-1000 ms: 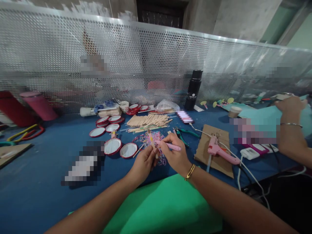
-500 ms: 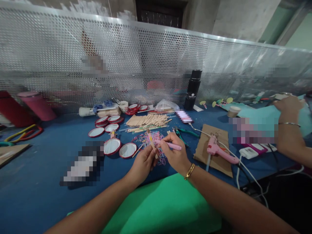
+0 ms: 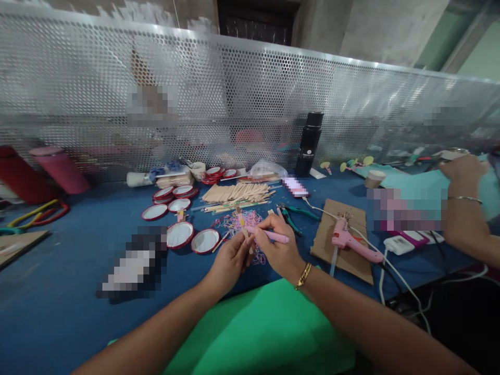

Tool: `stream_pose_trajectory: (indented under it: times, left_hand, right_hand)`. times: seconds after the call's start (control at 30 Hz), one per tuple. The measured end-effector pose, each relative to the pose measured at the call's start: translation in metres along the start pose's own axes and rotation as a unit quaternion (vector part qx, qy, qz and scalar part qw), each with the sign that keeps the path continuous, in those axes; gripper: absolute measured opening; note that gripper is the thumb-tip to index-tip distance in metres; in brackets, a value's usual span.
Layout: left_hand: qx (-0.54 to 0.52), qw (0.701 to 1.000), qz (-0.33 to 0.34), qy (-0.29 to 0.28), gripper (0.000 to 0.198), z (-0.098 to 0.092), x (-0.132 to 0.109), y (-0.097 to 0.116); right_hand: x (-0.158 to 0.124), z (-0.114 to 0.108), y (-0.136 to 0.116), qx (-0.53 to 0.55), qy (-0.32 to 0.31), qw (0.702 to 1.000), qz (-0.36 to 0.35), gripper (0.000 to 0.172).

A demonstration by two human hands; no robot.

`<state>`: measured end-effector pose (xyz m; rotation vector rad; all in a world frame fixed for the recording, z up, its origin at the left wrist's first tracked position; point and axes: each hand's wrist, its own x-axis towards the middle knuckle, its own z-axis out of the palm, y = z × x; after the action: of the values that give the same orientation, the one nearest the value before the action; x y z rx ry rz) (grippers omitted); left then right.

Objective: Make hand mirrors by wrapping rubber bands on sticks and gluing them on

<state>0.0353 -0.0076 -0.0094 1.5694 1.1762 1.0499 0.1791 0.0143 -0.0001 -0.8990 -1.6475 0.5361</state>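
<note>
In the head view my left hand (image 3: 229, 259) is closed on a slim wooden craft stick (image 3: 240, 219) with a brown tip and a yellow patch, held upright and slightly tilted. My right hand (image 3: 280, 249) grips a pink pen (image 3: 278, 237) like a writing tool. Its front end points left and meets the stick just above my left fingertips; whether it touches cannot be made out. Behind and under both hands lies a tangle of thin, multicoloured loops (image 3: 258, 217). Left of my left hand are red-rimmed white round lids (image 3: 205, 241).
Flat wooden sticks (image 3: 238, 192) are heaped beyond the loops. Right of my hands are green-handled pliers (image 3: 302, 212) and a pink glue gun (image 3: 357, 245) on cardboard (image 3: 320, 245), with trailing cables. A black bottle (image 3: 309, 143) stands by the perforated metal screen (image 3: 187, 94). Another person's arm (image 3: 464, 203) reaches in at right.
My right hand and the pink pen have shifted slightly left and down, along the stick. My left hand and the stick stay almost where they were.
</note>
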Motion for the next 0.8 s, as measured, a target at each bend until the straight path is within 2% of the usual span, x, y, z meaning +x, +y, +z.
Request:
stream_pose_trajectory:
  times: [0.3,0.47,0.67,0.8]
  left_hand:
    - [0.0,1.0,-0.017,0.01,0.034,0.0006,-0.0024,0.0024]
    - [-0.005,1.0,-0.01,0.012,0.037,0.0007,-0.0021,0.0041]
    - [-0.006,1.0,-0.018,0.012,0.033,0.0003,-0.0018,0.0027]
    - [-0.005,1.0,-0.007,0.009,0.035,0.0009,-0.0019,0.0041]
  right_hand:
    - [0.0017,-0.0023,-0.001,-0.022,0.012,1.0,0.012,0.009]
    - [0.0006,-0.0017,-0.0017,0.004,-0.01,1.0,-0.004,0.009]
    - [0.001,-0.0021,-0.0004,-0.018,0.007,1.0,0.011,0.01]
    - [0.0013,-0.0014,-0.0019,0.003,-0.013,1.0,0.003,0.009]
